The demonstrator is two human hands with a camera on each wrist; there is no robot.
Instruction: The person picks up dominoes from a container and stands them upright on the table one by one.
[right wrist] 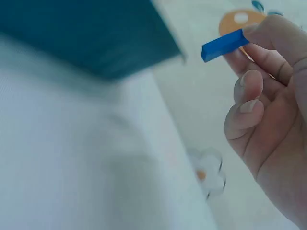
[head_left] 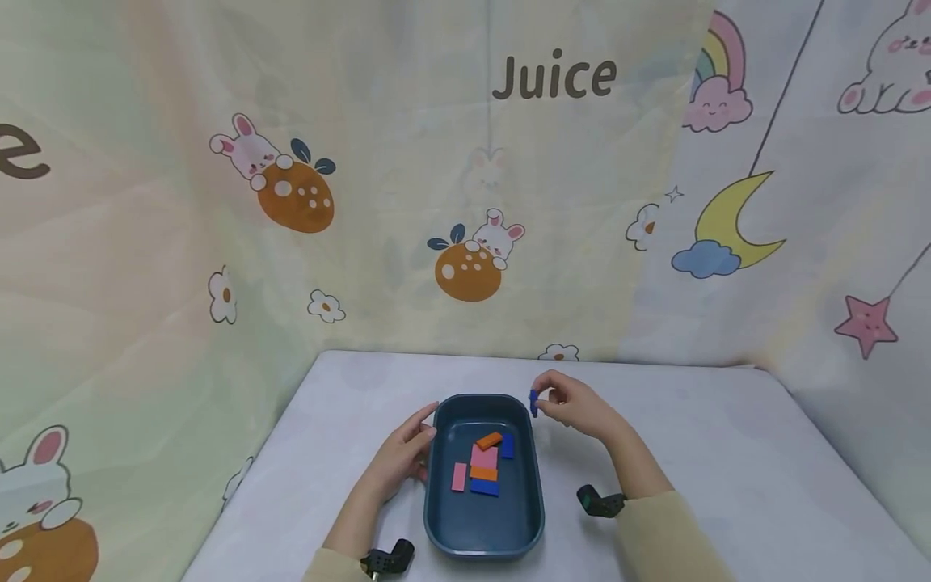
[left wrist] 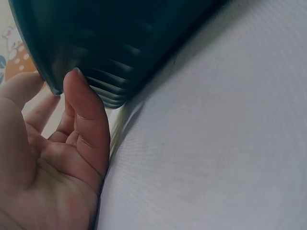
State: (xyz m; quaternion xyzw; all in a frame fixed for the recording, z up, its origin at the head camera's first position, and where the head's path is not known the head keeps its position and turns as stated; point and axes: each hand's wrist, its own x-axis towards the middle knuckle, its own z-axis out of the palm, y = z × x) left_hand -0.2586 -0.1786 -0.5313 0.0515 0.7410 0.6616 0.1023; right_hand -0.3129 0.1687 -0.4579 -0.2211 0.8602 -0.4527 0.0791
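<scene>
A dark blue-green tray (head_left: 483,533) stands on the white table. My left hand (head_left: 396,459) touches its left side, fingertips right at the rim; the left wrist view shows one fingertip (left wrist: 76,79) against the outer wall. Inside the tray lie small flat blocks: pink blocks (head_left: 459,477), orange blocks (head_left: 483,474) and blue blocks (head_left: 484,487). Above the table, just off the tray's far right corner, my right hand (head_left: 575,404) pinches a small blue block (right wrist: 224,45) between thumb and forefinger. Its other fingers are loosely curled.
The white tabletop (head_left: 727,453) extends on both sides of the tray, its far edge meeting a printed cloth backdrop (head_left: 385,259). Black wrist cameras are strapped on the left wrist (head_left: 389,559) and the right wrist (head_left: 600,502).
</scene>
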